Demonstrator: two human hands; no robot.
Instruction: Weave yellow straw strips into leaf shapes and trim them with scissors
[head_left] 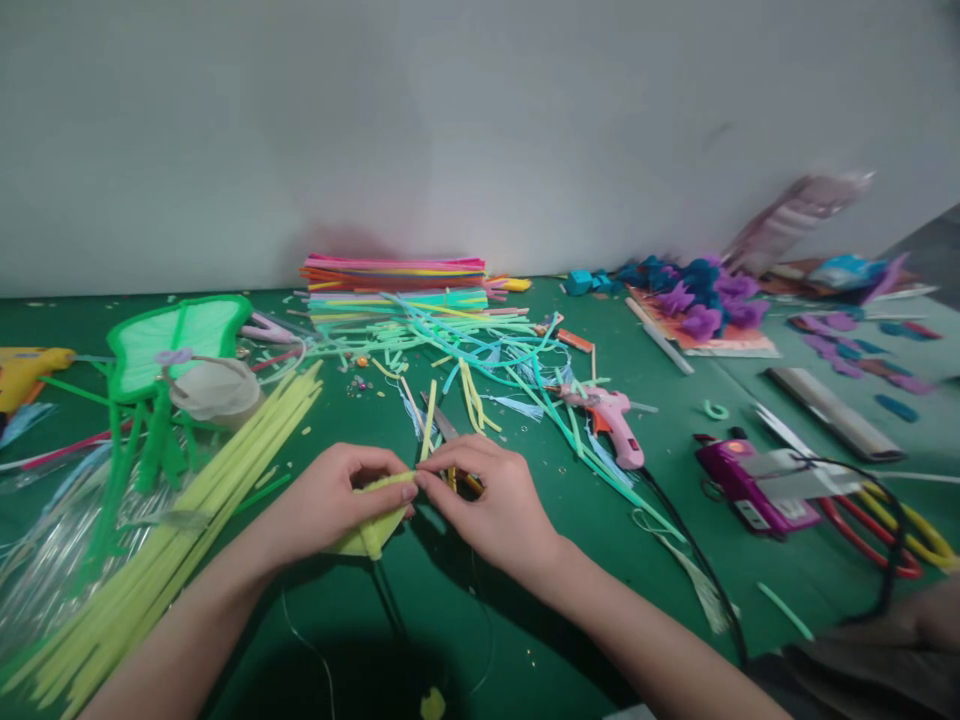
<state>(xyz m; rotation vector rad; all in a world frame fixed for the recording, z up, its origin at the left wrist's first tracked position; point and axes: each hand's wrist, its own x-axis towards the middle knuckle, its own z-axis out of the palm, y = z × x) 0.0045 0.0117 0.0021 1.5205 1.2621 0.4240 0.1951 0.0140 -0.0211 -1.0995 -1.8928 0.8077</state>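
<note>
My left hand (337,505) is closed round a flat yellow-green piece (379,530) that looks made of fuzzy pipe cleaner stems, the thumb on top of it. At its upper corner the thumb and forefinger of my right hand (491,500) are pinched together; whatever lies between those fingertips is too small to make out. A thin pale thread (311,645) hangs below the hands. Just behind my right hand lie scissors (441,418), their handles partly hidden by its fingers. A small yellow scrap (433,703) is at the bottom edge.
Yellow pipe cleaners (217,490) lie bundled at left, beside a green wing-like shape (180,345) and a yellow glue gun (30,375). Coloured stems (397,270) are stacked by the wall. A pink glue gun (619,430) and a magenta device (757,490) with cables lie right.
</note>
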